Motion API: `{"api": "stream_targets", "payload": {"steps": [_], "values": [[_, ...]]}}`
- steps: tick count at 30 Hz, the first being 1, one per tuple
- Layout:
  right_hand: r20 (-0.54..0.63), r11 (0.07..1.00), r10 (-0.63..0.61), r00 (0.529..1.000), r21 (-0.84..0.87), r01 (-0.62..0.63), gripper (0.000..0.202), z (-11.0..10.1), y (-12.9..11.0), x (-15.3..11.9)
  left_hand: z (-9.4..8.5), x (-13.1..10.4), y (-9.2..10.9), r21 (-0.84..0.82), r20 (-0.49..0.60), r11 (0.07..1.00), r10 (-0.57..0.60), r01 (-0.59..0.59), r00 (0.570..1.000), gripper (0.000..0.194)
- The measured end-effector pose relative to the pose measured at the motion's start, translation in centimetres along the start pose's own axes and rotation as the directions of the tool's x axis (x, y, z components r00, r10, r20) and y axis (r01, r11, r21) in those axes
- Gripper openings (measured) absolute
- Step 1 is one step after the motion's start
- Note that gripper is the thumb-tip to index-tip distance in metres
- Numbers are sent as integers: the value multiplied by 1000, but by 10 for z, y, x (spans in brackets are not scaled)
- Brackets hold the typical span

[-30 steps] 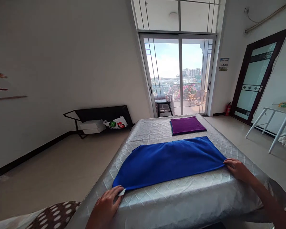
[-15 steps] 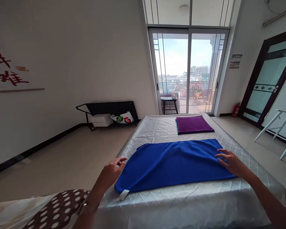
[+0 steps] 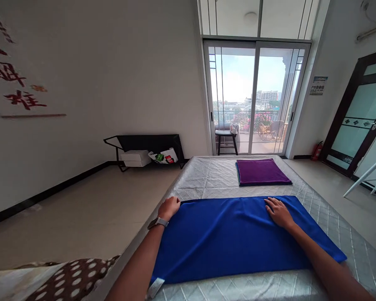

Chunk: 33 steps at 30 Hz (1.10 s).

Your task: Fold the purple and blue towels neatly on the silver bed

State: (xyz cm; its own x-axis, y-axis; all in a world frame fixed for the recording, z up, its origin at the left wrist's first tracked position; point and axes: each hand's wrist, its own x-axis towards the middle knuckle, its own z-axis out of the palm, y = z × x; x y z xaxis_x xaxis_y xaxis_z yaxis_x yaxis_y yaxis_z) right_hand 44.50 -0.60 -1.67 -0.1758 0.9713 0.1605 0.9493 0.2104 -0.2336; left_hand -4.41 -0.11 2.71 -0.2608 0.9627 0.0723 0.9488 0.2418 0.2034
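A blue cloth (image 3: 225,240) lies spread on the bed, with soft wrinkles and a white tag (image 3: 156,287) at its near left corner. My left hand (image 3: 170,207), a watch (image 3: 157,223) on its wrist, has its fingers closed at the far left corner of the cloth. Flat on the cloth near its far edge rests my right hand (image 3: 279,212), fingers stretched out. Beyond the blue cloth sits a folded purple cloth (image 3: 263,172), with other layers showing under its edge.
The bed has a silvery quilted cover (image 3: 203,173). On the left are a brown polka-dot fabric (image 3: 75,278) and a black rack (image 3: 148,143) with white boxes (image 3: 134,158). A sliding glass door (image 3: 255,100) stands behind. To the right are a fire extinguisher (image 3: 316,151) and a white-legged table (image 3: 365,175).
My left hand has moved forward to the cloth's far left corner and closed there. My right hand has shifted left and come down flat on the cloth. The camera view has turned slightly left.
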Motion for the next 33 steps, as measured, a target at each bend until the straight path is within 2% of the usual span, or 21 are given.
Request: {"api": "stream_targets", "payload": {"steps": [4, 7, 10, 14, 20, 23, 26, 28, 30, 33], "values": [[-6, 1000, -5, 1000, 2, 5, 50, 6, 3, -2, 5, 4, 7, 66, -117, 997, 52, -45, 992, 42], [5, 1000, -6, 1000, -9, 6, 51, 5, 1, -2, 20, -4, 17, 75, -136, 990, 128, -119, 982, 45], [20, 999, -1, 1000, -32, 1, 52, 2, -1, -2, 39, -13, 23, 65, -115, 980, 193, -187, 974, 44], [44, 997, 35, 998, -77, -31, 52, 1, -2, -2, 59, -19, 19, 37, -52, 975, 221, -220, 974, 56], [128, 987, 115, 985, -123, -99, 53, -16, -9, -2, 65, -15, 7, 14, 61, 972, 234, -235, 970, 71], [136, 969, 180, 974, -192, -152, 52, -27, -32, 4, 62, -14, 8, 12, 96, 970, 243, -245, 965, 73], [113, 982, 100, 988, -173, -80, 52, -25, -77, 14, 60, -14, 9, 10, 115, 971, 238, -240, 965, 73], [163, 995, -20, 986, -91, 35, 54, -14, -110, 19, 61, -15, 9, 6, 98, 971, 239, -240, 966, 72], [238, 994, -108, 965, -10, 113, 56, 1, -138, 23, 63, -15, 9, 6, 67, 971, 240, -241, 968, 71], [272, 989, -149, 951, 42, 143, 59, 20, -155, 23, 65, -16, 7, 26, 31, 973, 229, -230, 973, 71]]}}
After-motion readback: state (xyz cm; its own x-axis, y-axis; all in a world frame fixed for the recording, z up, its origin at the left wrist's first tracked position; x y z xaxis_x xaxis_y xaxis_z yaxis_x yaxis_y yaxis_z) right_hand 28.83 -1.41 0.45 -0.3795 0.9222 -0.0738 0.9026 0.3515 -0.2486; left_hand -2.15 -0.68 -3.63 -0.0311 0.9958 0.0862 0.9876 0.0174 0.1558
